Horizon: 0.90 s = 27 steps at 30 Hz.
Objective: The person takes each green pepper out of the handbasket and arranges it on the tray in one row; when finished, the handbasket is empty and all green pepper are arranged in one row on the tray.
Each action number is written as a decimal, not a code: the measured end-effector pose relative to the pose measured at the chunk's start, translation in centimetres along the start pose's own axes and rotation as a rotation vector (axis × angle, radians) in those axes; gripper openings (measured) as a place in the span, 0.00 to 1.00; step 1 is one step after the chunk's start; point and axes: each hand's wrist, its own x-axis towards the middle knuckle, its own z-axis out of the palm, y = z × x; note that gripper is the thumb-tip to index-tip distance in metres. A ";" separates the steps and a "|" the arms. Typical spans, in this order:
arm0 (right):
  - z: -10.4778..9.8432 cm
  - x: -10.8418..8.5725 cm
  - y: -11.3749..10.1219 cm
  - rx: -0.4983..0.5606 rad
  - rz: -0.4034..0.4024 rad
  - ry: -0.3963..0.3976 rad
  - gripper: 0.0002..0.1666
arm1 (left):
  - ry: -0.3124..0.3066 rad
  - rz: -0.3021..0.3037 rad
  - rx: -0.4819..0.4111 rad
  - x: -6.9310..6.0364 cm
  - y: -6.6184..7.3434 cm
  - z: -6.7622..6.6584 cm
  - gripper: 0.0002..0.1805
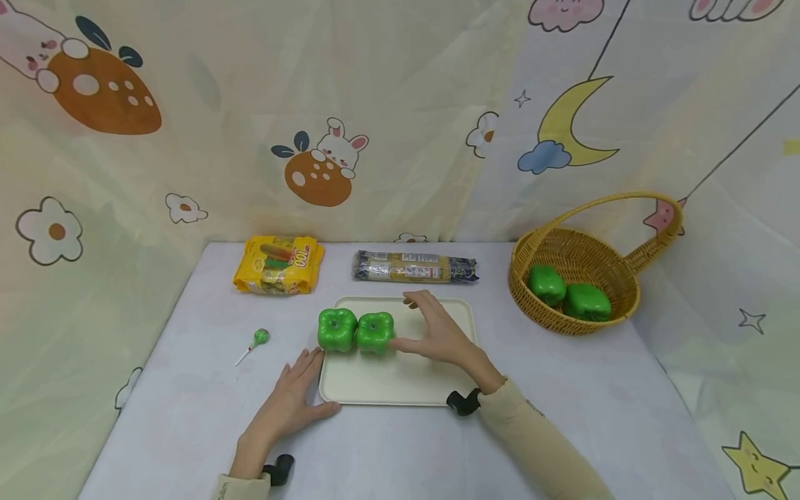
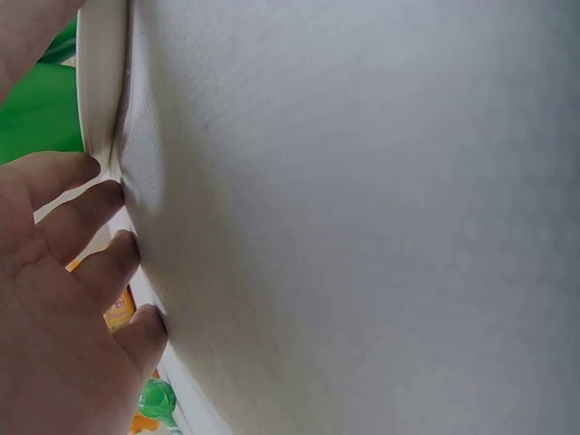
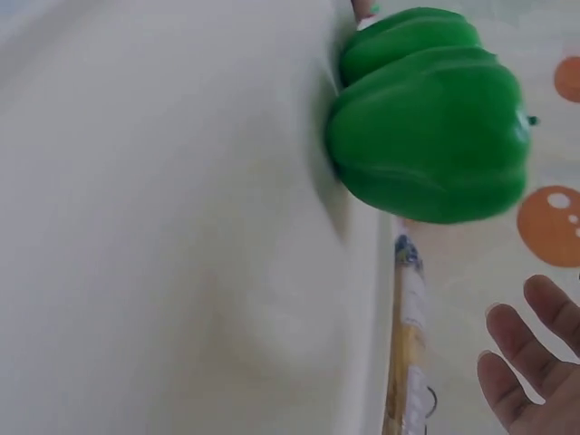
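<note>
Whether right fingers (image 1: 428, 303) touch a pepper (image 1: 375, 332) is unclear.

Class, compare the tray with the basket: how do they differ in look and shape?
The tray is pale and smooth; the basket is tan and woven. The tray is shallow and rectangular; the basket is deeper and rounded, with an arched handle. Each holds two green peppers.

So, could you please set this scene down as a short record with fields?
Tray: cream, bearing two green bell peppers side by side toward its left
Basket: wicker, handled, holding two more green bell peppers
Left hand: at tray's left edge
Right hand: over tray, beside its peppers
Behind tray: yellow snack packet, long noodle packet
Left of tray: green lollipop
</note>
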 end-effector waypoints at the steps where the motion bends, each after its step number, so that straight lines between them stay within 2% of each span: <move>1: -0.5 -0.4 0.1 0.017 0.011 0.011 0.53 | -0.002 0.001 0.000 0.0 0.0 0.0 0.59; 5: -2.6 -2.0 0.6 0.053 0.042 0.074 0.50 | -0.005 0.002 -0.005 0.0 0.2 -0.1 0.59; 15: -8.3 -5.0 1.8 0.002 0.044 0.249 0.46 | -0.013 -0.004 -0.013 0.2 0.0 -0.1 0.59; 24: -12.3 -6.5 3.6 -0.063 0.033 0.386 0.42 | -0.028 -0.028 -0.035 0.2 0.1 -0.1 0.60; 27: -13.8 -6.8 4.2 -0.053 0.032 0.426 0.39 | -0.032 -0.034 -0.030 0.2 0.1 -0.2 0.60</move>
